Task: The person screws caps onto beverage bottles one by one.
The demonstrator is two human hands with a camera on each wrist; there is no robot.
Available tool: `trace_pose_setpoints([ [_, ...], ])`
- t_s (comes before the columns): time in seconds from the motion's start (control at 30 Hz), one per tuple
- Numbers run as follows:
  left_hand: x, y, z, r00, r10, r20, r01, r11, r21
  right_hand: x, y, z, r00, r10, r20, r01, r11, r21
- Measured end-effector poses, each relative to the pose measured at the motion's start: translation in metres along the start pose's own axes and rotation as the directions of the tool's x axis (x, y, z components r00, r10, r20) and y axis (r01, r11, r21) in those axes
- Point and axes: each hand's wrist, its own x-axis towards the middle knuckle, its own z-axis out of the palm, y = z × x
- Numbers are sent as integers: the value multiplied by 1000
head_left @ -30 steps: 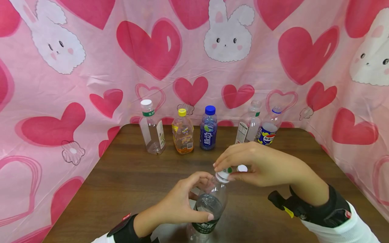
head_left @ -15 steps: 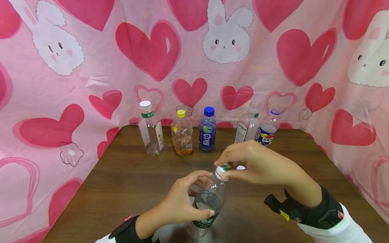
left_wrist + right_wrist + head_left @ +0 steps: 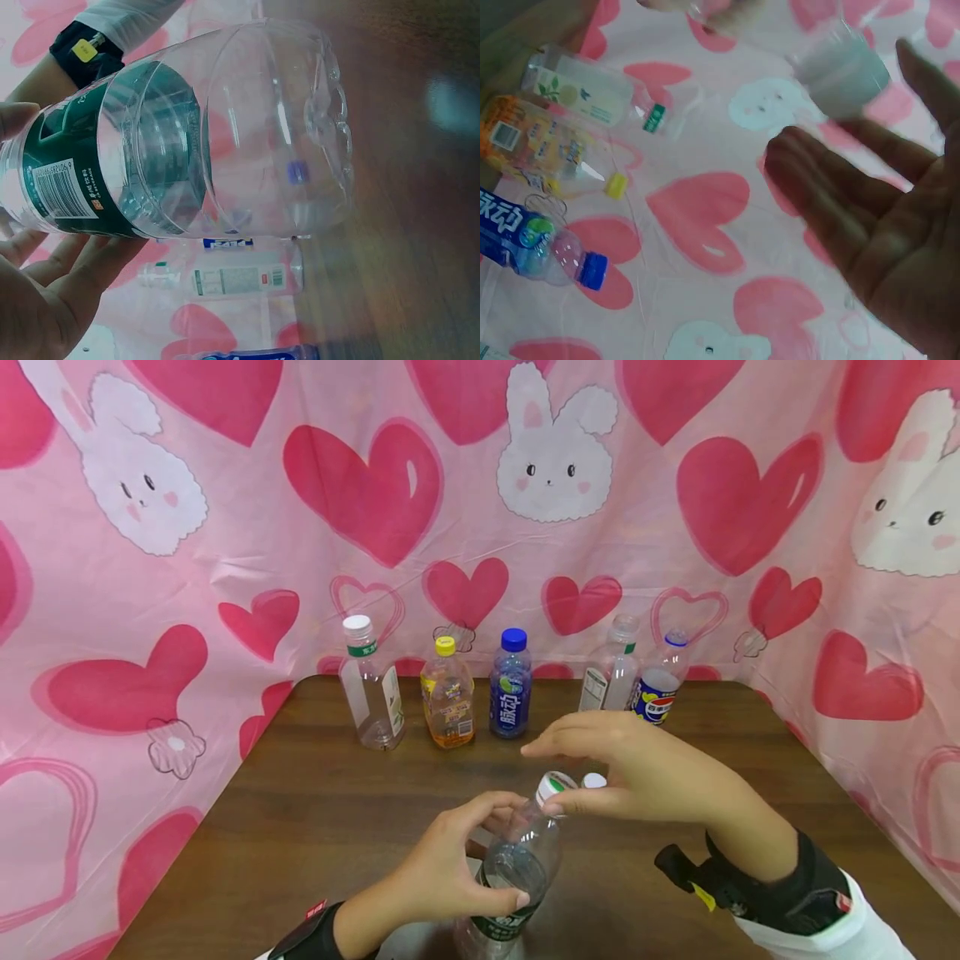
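My left hand (image 3: 465, 864) grips a clear plastic bottle (image 3: 542, 843) with a dark green label (image 3: 504, 923), its thumb on the near side. The bottle leans to the right, and in the left wrist view its ridged base shows close over the table. A white cap (image 3: 553, 787) with a green mark sits on its neck. Over the cap hovers my right hand (image 3: 622, 768), fingers stretched out and apart from it, thumb tip right at the cap's near side. In the right wrist view those fingers (image 3: 802, 161) are spread, with the cap (image 3: 844, 75) blurred beside them.
Along the back of the wooden table (image 3: 337, 810) stand a white-capped bottle (image 3: 372, 693), a yellow-capped bottle (image 3: 448, 697), a blue bottle (image 3: 512, 689), an uncapped clear bottle (image 3: 611, 672) and a Pepsi bottle (image 3: 660, 685). A small white cap (image 3: 594, 780) shows behind my right hand.
Half a second ago my right fingers and thumb pinched the cap; now the fingers have lifted and spread away from it. My left hand keeps its grip on the bottle.
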Motion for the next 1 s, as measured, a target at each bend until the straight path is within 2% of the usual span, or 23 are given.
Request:
trace_pose_setpoints([
  [0.17,0,-1,0,1000,11,-1,-11,1000,-15,-4,3,-8,994,-104,44,93,976,196],
  [0.3,-1,-1,1,1000,22,-1,-22,1000,-14,-4,5,-6,983,-171,64,150,957,249],
  [0.43,-1,-2,3,1000,6,-10,-6,1000,-21,-4,7,-2,980,-189,59,175,966,189],
  [0.63,2,-2,4,999,-34,-33,33,999,-30,-3,7,1,987,-161,26,158,983,91],
  [0.83,7,3,3,993,-54,-102,61,996,63,2,9,7,999,-49,0,49,999,-19],
  [1.0,8,3,6,987,-51,-153,75,985,155,4,7,13,998,63,-11,-63,993,-100],
])
